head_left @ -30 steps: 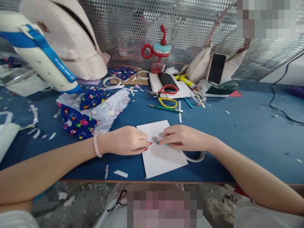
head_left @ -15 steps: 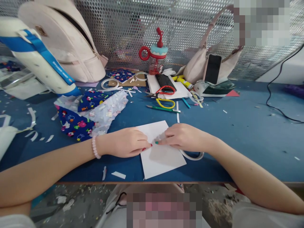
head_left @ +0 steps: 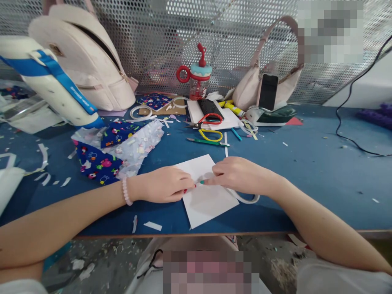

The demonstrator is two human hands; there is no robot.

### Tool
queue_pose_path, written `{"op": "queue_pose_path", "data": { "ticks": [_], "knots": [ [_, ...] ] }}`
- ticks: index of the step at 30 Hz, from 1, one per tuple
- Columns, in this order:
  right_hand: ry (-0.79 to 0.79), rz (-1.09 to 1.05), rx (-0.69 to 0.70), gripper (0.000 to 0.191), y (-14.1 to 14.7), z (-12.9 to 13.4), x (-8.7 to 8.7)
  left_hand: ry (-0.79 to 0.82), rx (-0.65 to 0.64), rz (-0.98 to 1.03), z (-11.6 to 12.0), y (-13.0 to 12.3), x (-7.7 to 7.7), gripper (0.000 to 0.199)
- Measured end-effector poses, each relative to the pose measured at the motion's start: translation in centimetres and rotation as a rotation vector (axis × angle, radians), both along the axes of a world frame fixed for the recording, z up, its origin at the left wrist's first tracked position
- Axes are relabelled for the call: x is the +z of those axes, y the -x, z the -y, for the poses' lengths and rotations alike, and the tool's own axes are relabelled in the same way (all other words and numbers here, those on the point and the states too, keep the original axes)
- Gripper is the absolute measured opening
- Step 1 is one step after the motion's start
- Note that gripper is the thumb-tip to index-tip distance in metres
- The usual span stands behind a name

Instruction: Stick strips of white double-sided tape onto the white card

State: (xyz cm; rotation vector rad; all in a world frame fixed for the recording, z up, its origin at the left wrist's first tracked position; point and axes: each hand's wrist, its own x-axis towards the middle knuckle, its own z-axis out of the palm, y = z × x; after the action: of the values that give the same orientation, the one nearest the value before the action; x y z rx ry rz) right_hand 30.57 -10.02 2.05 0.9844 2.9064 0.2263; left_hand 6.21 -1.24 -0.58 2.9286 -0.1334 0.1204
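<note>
A white sheet of paper (head_left: 211, 208), perhaps folded, lies at an angle near the table's front edge. My left hand (head_left: 167, 184) rests over its left side, fingers curled and closed, with thumb and fingertip pinched near the middle; whatever is between them is too small to make out. From the right, my right hand (head_left: 237, 174) is curled closed, its index finger stretched to the paper close to the left fingertips. A roll of white tape (head_left: 252, 200) pokes out from beneath my right hand, which partly hides it; a pale strip shows faintly by the fingertips.
Scissors (head_left: 211, 135) and a green craft knife (head_left: 205, 141) lie beyond the paper. Blue patterned wrapping paper (head_left: 101, 163) is crumpled to the left. Farther back stand a large bottle (head_left: 58, 90), a backpack (head_left: 88, 65), a red-handled cup (head_left: 200, 73) and a phone (head_left: 268, 92) against a handbag.
The view has shifted slightly, so things at the back sit a little lower and farther left. Both hands stay at the paper's middle, with the fingertips hardly moved.
</note>
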Motion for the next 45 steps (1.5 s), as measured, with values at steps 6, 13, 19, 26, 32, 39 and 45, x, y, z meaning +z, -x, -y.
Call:
{"op": "queue_pose_path", "data": {
  "ticks": [6,13,19,26,32,39,45],
  "knots": [
    [0.057,0.028,-0.014,0.035,-0.2,-0.4,-0.2,0.035,-0.005,0.024,0.0,0.0,-0.1,0.012],
    [0.12,0.029,-0.06,0.034,0.2,-0.2,-0.2,0.036,0.027,0.004,0.0,0.1,-0.4,0.016],
    [0.401,-0.174,-0.135,0.041,-0.6,-0.6,-0.1,-0.015,-0.003,0.058,0.0,0.1,-0.6,0.032],
    [0.494,-0.398,-0.318,0.024,-2.3,-0.9,0.6,-0.044,0.009,0.085,0.1,-0.1,-0.6,0.031],
    [0.493,-0.294,-0.349,0.014,-1.8,-0.6,0.7,-0.095,-0.012,0.099,-0.1,0.2,-0.8,0.028],
    [0.597,-0.292,-0.374,0.016,-2.4,-0.7,0.5,-0.11,-0.024,0.133,-0.4,0.4,-1.1,0.027],
    [0.568,-0.235,-0.505,0.014,-1.4,-0.4,0.3,-0.145,-0.026,0.151,-0.4,0.5,-1.2,0.028]
  ]
}}
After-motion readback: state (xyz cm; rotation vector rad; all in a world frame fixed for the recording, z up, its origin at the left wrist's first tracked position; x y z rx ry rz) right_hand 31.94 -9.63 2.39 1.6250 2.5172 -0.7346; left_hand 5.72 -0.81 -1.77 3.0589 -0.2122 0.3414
